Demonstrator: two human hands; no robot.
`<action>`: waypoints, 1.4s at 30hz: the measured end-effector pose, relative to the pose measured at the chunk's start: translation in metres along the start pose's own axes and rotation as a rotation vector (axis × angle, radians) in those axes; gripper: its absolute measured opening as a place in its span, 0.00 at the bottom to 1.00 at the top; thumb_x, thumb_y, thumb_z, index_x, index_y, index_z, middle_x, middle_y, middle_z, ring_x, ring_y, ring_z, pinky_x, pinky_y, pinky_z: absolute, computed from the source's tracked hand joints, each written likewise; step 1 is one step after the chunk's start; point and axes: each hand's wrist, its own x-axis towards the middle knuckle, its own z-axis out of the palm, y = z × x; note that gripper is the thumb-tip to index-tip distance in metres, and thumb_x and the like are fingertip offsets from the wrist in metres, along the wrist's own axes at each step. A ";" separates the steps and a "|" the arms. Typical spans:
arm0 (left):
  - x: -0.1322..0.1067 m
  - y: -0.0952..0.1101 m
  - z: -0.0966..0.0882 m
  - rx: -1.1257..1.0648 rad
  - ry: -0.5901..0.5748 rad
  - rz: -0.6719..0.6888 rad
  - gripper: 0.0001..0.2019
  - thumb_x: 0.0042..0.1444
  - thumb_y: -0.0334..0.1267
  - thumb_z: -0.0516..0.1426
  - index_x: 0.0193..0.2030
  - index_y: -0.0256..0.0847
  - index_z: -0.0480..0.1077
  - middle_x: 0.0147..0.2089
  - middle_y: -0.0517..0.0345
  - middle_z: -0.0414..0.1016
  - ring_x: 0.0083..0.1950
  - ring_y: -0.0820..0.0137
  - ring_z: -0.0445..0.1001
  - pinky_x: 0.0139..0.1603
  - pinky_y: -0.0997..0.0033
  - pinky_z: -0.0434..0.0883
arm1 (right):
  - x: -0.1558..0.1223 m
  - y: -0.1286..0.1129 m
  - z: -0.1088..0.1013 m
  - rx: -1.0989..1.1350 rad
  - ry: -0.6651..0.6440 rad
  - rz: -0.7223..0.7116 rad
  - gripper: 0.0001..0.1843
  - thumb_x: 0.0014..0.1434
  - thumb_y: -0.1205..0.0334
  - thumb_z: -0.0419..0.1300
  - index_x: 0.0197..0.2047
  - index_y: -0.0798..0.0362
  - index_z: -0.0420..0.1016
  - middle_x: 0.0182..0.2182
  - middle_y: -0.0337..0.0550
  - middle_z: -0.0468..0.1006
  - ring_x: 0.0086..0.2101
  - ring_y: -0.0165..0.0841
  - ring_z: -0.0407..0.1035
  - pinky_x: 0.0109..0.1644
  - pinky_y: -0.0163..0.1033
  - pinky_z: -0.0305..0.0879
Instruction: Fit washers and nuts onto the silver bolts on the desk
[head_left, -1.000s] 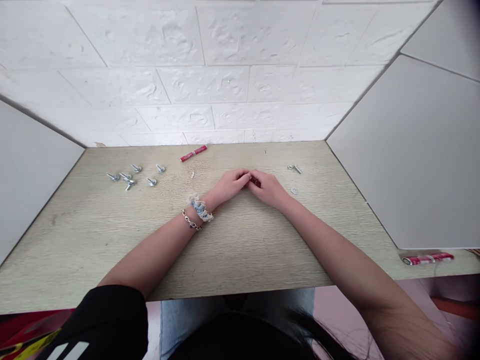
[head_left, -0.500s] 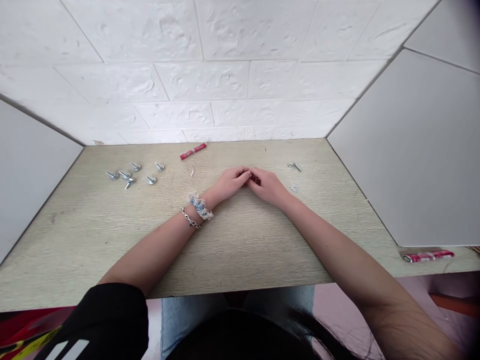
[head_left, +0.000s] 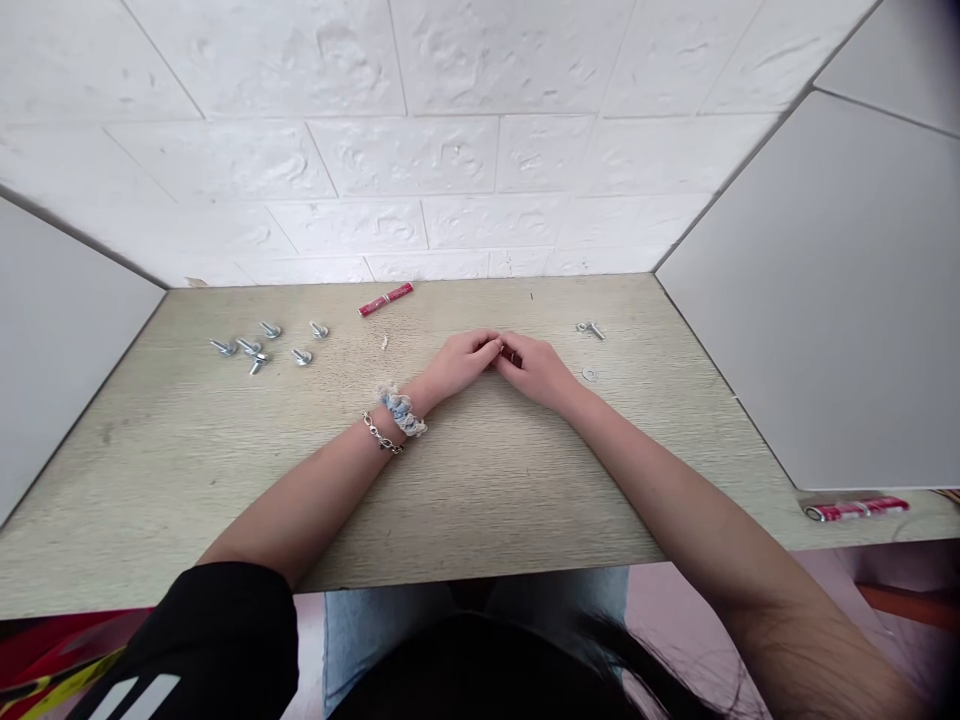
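My left hand (head_left: 459,364) and my right hand (head_left: 538,371) rest on the wooden table (head_left: 480,480) with fingertips meeting at its middle. Both are closed around one small red piece (head_left: 511,356) held between them; most of it is hidden by the fingers. My left wrist carries a chain bracelet and a blue scrunchie (head_left: 398,412). A metal washer (head_left: 589,374) lies just right of my right hand, and a bolt (head_left: 590,329) lies behind it.
Several silver bolts (head_left: 259,349) lie scattered at the table's far left. A red tube (head_left: 385,299) lies by the white brick wall. Grey panels (head_left: 825,300) close both sides. Another red tube (head_left: 855,510) lies at the right edge.
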 end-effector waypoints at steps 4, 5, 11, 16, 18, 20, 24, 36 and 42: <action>0.000 0.000 0.000 -0.009 0.000 -0.005 0.17 0.62 0.40 0.48 0.45 0.36 0.76 0.48 0.53 0.80 0.48 0.67 0.75 0.54 0.67 0.70 | 0.000 0.001 0.001 0.000 0.005 -0.003 0.07 0.60 0.62 0.52 0.36 0.52 0.71 0.30 0.40 0.75 0.30 0.30 0.64 0.36 0.37 0.58; 0.000 0.000 0.000 -0.012 -0.002 -0.008 0.17 0.62 0.40 0.48 0.45 0.36 0.76 0.48 0.53 0.80 0.48 0.67 0.75 0.54 0.67 0.70 | 0.000 0.001 0.001 0.000 0.008 -0.005 0.07 0.60 0.62 0.52 0.36 0.52 0.71 0.31 0.40 0.75 0.30 0.30 0.64 0.36 0.37 0.58; 0.001 -0.001 0.000 -0.010 0.002 -0.028 0.17 0.62 0.41 0.48 0.45 0.36 0.76 0.48 0.53 0.79 0.48 0.66 0.75 0.56 0.66 0.69 | 0.001 0.003 0.002 0.012 0.018 -0.001 0.07 0.60 0.61 0.52 0.35 0.52 0.71 0.30 0.40 0.76 0.29 0.31 0.65 0.35 0.37 0.58; 0.001 -0.002 0.000 -0.013 -0.001 -0.015 0.17 0.63 0.43 0.48 0.45 0.37 0.75 0.47 0.53 0.80 0.47 0.66 0.75 0.54 0.66 0.70 | 0.001 0.002 0.001 0.017 0.012 0.007 0.07 0.60 0.61 0.52 0.35 0.52 0.70 0.30 0.40 0.76 0.29 0.31 0.65 0.34 0.37 0.58; 0.000 -0.001 0.000 -0.007 -0.002 -0.020 0.18 0.63 0.43 0.48 0.44 0.37 0.75 0.47 0.53 0.79 0.47 0.66 0.75 0.53 0.66 0.70 | 0.001 0.002 0.001 0.024 0.010 0.004 0.08 0.61 0.60 0.52 0.36 0.52 0.70 0.30 0.40 0.75 0.29 0.30 0.65 0.34 0.37 0.58; 0.000 -0.001 0.000 0.001 0.004 -0.026 0.17 0.63 0.43 0.48 0.44 0.37 0.75 0.47 0.53 0.79 0.48 0.66 0.75 0.53 0.66 0.70 | 0.001 0.002 0.001 0.028 0.015 -0.003 0.08 0.61 0.60 0.52 0.36 0.53 0.70 0.30 0.40 0.76 0.29 0.30 0.65 0.35 0.37 0.58; 0.001 -0.002 0.001 0.004 0.014 -0.016 0.17 0.62 0.43 0.48 0.44 0.36 0.75 0.47 0.53 0.79 0.48 0.66 0.75 0.53 0.66 0.70 | 0.001 0.003 0.001 0.028 0.014 -0.007 0.08 0.61 0.60 0.53 0.36 0.52 0.71 0.30 0.40 0.76 0.29 0.30 0.64 0.35 0.37 0.57; 0.001 -0.001 0.001 0.018 0.012 -0.028 0.17 0.62 0.43 0.48 0.44 0.37 0.75 0.46 0.53 0.79 0.47 0.66 0.75 0.52 0.66 0.70 | 0.001 0.003 0.002 0.013 0.019 -0.014 0.08 0.61 0.61 0.52 0.37 0.52 0.71 0.30 0.40 0.76 0.29 0.31 0.65 0.35 0.37 0.59; 0.001 -0.002 0.001 0.006 0.013 -0.017 0.17 0.62 0.43 0.48 0.43 0.36 0.75 0.46 0.53 0.79 0.47 0.66 0.75 0.52 0.66 0.70 | 0.001 0.003 0.001 0.020 0.013 -0.010 0.08 0.61 0.60 0.52 0.36 0.52 0.71 0.30 0.40 0.76 0.29 0.30 0.65 0.35 0.37 0.58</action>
